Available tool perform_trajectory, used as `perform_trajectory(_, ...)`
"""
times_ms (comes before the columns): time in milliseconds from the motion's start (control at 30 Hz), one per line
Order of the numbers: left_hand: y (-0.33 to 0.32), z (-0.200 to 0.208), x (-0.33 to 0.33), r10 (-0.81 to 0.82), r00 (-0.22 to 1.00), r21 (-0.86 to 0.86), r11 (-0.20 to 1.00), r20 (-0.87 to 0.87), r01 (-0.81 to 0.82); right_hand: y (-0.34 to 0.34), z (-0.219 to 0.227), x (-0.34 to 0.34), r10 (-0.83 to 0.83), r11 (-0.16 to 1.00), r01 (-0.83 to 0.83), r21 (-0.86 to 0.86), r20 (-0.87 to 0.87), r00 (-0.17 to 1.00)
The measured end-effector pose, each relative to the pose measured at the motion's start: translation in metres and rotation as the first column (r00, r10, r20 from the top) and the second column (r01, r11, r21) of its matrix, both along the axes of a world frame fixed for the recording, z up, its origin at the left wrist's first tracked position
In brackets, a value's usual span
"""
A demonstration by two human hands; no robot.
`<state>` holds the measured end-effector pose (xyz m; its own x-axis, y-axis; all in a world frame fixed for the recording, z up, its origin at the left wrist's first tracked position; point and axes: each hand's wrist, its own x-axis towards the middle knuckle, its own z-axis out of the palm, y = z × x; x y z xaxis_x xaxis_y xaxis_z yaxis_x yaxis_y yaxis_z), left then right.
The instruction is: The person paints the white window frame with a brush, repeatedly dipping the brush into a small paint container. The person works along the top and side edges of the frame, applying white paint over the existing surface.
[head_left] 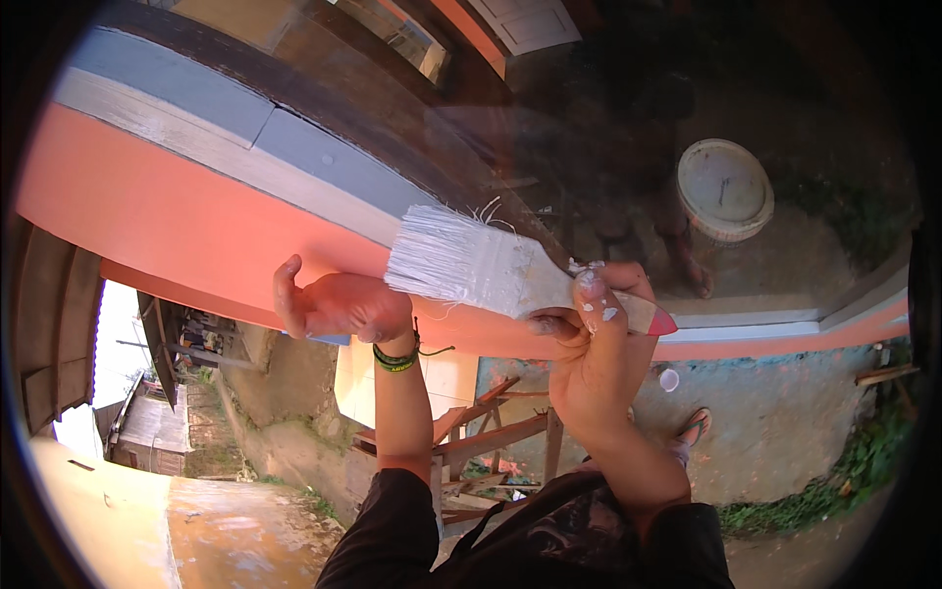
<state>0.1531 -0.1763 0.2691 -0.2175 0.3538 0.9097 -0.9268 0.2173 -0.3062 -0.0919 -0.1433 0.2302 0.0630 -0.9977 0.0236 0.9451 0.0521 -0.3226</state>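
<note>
A wide paintbrush (481, 265) with white-coated bristles crosses the middle of the view, its bristles pointing left. My right hand (599, 344), spotted with white paint, grips its wooden handle, and the red handle end sticks out past the fingers. My left hand (348, 302) is open beside the bristles, fingers apart, in front of the salmon wall (167, 211); whether it touches the wall I cannot tell. A dark cord and a green-black bracelet (396, 362) circle the left wrist.
Above the salmon wall runs a grey-white ledge (314, 157) below a dark glass pane (589, 128). A round white bucket (726, 191) shows in the glass area. Wooden framing (500, 432) stands below my arms. A sandalled foot (695, 427) and a small white cup-like object (669, 380) are on the ground.
</note>
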Motion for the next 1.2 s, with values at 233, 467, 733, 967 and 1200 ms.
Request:
perform_trajectory(233,-0.001,-0.001,-0.009,-0.052,0.996,0.011,0.999,-0.067,0.053,0.01,-0.088,-0.001,0.081,0.94,-0.01,0.34,-0.195,0.977)
perform_trajectory(467,0.001,-0.007,-0.007,-0.049,0.997,0.036,0.998,-0.054,0.051,0.024,-0.076,-0.01,-0.023,0.976,0.038,0.216,-0.074,0.997)
perform_trajectory(733,-0.002,-0.002,-0.005,-0.09,0.994,0.017,0.996,0.064,0.089,0.02,-0.143,0.006,0.053,0.916,0.047,0.397,-0.237,0.97)
perform_trajectory(967,0.0,0.004,-0.004,-0.081,0.995,0.025,0.996,0.062,0.08,0.036,-0.106,-0.002,-0.055,0.972,0.08,0.223,-0.117,0.992)
perform_trajectory(1200,-0.002,0.003,-0.002,-0.076,0.995,0.015,0.997,0.065,0.076,0.025,-0.157,0.013,0.034,0.92,0.051,0.388,-0.209,0.977)
